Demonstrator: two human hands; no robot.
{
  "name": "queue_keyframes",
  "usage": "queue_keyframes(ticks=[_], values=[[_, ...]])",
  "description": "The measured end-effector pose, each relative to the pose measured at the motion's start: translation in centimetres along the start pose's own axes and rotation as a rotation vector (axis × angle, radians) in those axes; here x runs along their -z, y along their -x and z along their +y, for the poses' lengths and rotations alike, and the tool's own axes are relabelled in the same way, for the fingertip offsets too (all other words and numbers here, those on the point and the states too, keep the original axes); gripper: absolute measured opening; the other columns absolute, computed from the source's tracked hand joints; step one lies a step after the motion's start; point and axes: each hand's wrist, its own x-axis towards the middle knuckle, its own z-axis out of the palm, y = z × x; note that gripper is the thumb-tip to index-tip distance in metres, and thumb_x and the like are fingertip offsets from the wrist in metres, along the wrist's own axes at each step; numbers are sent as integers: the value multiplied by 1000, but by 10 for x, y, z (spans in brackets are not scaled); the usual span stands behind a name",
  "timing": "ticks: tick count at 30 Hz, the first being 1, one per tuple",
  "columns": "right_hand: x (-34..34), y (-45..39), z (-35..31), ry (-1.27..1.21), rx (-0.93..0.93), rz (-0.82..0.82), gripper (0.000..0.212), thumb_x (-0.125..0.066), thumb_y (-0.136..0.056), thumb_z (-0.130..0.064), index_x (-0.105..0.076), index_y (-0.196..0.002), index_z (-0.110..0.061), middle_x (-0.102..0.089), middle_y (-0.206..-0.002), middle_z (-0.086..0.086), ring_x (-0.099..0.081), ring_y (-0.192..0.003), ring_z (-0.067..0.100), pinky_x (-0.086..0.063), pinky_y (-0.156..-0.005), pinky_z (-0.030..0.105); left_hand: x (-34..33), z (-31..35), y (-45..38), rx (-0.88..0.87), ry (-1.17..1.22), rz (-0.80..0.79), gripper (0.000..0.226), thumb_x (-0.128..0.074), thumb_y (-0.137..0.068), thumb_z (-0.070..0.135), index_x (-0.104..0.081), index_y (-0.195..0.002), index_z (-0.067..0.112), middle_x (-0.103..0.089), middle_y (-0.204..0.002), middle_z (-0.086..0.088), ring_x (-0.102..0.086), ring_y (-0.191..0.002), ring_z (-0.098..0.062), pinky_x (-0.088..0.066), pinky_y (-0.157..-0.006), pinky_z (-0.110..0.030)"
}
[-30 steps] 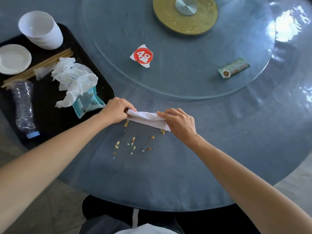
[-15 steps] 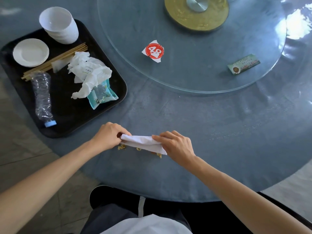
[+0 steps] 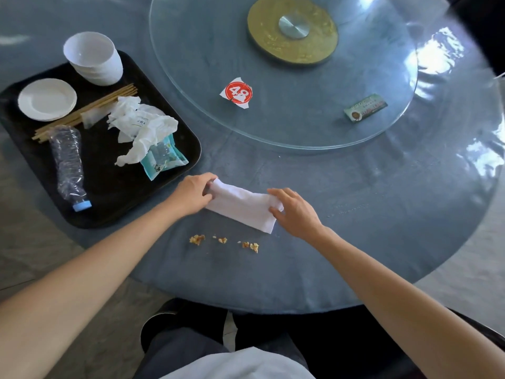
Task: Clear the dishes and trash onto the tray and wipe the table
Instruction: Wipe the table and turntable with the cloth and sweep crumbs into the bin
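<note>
A folded white napkin (image 3: pixel 241 206) lies on the grey-blue round table (image 3: pixel 382 214). My left hand (image 3: pixel 192 194) pinches its left end and my right hand (image 3: pixel 293 212) holds its right end. A short row of yellow crumbs (image 3: pixel 222 240) sits on the table just in front of the napkin, toward me. To the left, the black tray (image 3: pixel 109 192) carries stacked white bowls (image 3: pixel 94 58), a small white plate (image 3: pixel 47 99), chopsticks (image 3: pixel 90 108), a crushed plastic bottle (image 3: pixel 68 162), crumpled tissues (image 3: pixel 142 127) and a teal wrapper (image 3: pixel 164 160).
A glass turntable (image 3: pixel 300 127) with a gold hub (image 3: pixel 292 31) fills the table's middle. On it lie a red-and-white number card (image 3: pixel 237 93) and a small green packet (image 3: pixel 365 108). The table's near edge runs close to my lap. The tray overhangs the table's left edge.
Both hands dragged the napkin toward me, gathering the scattered crumbs into a row, then lifted it back away from me, leaving the crumbs uncovered in front of it.
</note>
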Motion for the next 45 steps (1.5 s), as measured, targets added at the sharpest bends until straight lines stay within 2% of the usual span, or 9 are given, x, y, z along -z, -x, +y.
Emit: queue_keyframes(ticks=[4,9,13,17,22,29,36,40,45], values=[[-2,12,-5,55,-19,16,56,-60,-101,-36,-42,-154,-32,-53,-150,-9,-48,-135,21,-54,-93,44,-10,6,17,9,-115,-6,68,-64,-93,22,-35,-155,16,-46,-150,-15,-48,-134,-34,-41,-108,-43],[-4,46,-11,184,101,219,69,-61,-95,-57,-44,-156,-30,-46,-160,-1,-47,-144,29,-42,-112,48,-20,4,75,-137,-251,82,84,-63,-93,34,-14,-161,35,-1,-170,7,-19,-153,-26,-37,-114,-48],[-13,89,-33,252,225,308,75,-52,-91,-69,-44,-156,-33,-39,-165,3,-36,-152,29,-31,-121,51,-39,3,135,-186,-350,236,77,-61,-93,43,-23,-159,35,2,-171,2,2,-156,-32,-22,-121,-59],[-32,138,-64,204,345,332,79,-59,-87,-69,-44,-156,-34,-35,-167,2,-30,-155,27,-26,-124,46,-64,-8,201,-114,-352,358,71,-40,-94,59,-21,-159,39,6,-170,2,6,-156,-35,-16,-119,-63],[-80,178,-112,185,486,137,79,-55,-91,-70,-35,-160,-36,-28,-170,0,-24,-157,26,-25,-126,50,-99,-50,281,83,-202,459,73,-39,-92,64,-20,-159,42,10,-168,10,7,-155,-36,-13,-118,-66],[-184,213,-164,218,633,-105,72,-58,-95,-57,-38,-159,-31,-34,-168,1,-26,-157,27,-27,-125,51,-171,-140,372,410,79,471,77,-42,-88,62,-25,-158,35,-2,-170,-3,2,-154,-44,-15,-120,-65],[-345,205,-142,212,394,-458,72,-59,-99,-48,-31,-162,-27,-28,-170,3,-24,-156,28,-28,-124,48,-287,-237,412,765,573,314,66,-52,-104,24,-19,-161,25,-7,-170,-2,-18,-154,-25,-26,-117,-33],[-439,196,-98,164,213,-603,74,-59,-101,-45,-23,-164,-28,-22,-172,4,-20,-157,29,-25,-125,48,-373,-298,413,838,610,209,68,-54,-102,34,-18,-160,30,-12,-169,0,-25,-152,-26,-30,-115,-36],[-528,182,-60,149,101,-635,82,-64,-98,-45,-21,-165,-25,-26,-170,2,-27,-155,23,-30,-123,44,-452,-339,386,882,790,321,69,-62,-95,18,-30,-155,27,-33,-160,1,-36,-141,-17,-33,-107,-27]])
